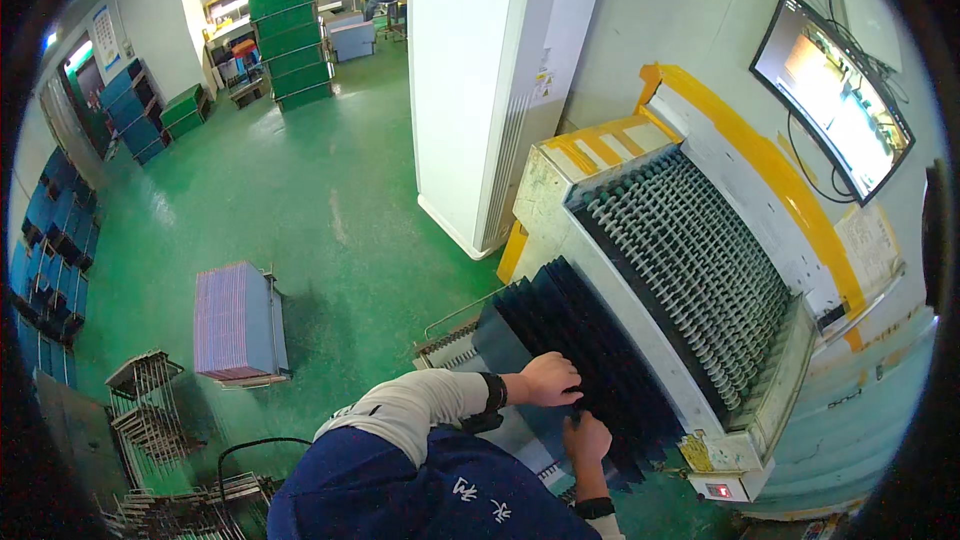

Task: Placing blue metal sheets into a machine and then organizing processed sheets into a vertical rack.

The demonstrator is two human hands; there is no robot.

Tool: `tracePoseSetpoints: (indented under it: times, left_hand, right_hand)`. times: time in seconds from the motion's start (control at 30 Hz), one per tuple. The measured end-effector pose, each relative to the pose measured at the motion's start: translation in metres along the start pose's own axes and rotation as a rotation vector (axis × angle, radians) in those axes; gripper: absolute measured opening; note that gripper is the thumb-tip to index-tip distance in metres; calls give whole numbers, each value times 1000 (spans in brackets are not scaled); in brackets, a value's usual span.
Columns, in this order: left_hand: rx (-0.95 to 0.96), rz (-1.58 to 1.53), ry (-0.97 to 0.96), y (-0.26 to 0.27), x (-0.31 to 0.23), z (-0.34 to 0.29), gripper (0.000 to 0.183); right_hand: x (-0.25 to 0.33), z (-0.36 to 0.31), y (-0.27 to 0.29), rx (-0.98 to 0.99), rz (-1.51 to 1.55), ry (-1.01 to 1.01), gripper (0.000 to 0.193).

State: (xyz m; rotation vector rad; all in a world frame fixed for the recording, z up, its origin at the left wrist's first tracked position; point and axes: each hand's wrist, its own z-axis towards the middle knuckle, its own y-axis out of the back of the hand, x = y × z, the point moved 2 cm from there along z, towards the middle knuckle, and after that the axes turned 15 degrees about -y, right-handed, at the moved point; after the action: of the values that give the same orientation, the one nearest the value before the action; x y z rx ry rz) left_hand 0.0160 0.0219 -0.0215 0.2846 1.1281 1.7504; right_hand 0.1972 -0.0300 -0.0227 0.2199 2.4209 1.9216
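Observation:
Several thin dark blue-black panels point(585, 335) stand close together, tilted, in a wire rack point(447, 342) just in front of a roller machine. My left hand point(550, 380) is closed at the edge of the nearest dark panel, fingers curled over it. Close beside it, lower and to the right, my right hand point(588, 440) is also closed on the panel's edge, its thumb raised along it. The fingertips of both hands are partly hidden against the dark surfaces.
The machine's roller bed point(690, 270) rises beyond the panels. A tall white cabinet point(470, 90) stands behind. On the green floor at left are a rack of pale panels point(238, 325) and metal racks point(150, 405). A screen point(832, 90) hangs at right. Two people work far back.

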Motion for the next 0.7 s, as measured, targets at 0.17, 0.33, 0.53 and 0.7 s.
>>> tracePoseSetpoints:
  times: [0.17,0.33,0.53,0.7]
  left_hand:
    - [34,14,21,2,0,-2,31]
    - [46,10,23,-2,2,-1,32]
    - [40,6,19,-2,2,2,32]
    - [16,0,5,-3,3,1,31]
  right_hand:
    - [3,-2,2,-20,25,12,37]
    - [0,0,-1,-32,29,18,36]
    - [-1,2,1,-17,53,25,35]
    - [-2,4,-2,-29,63,29,34]
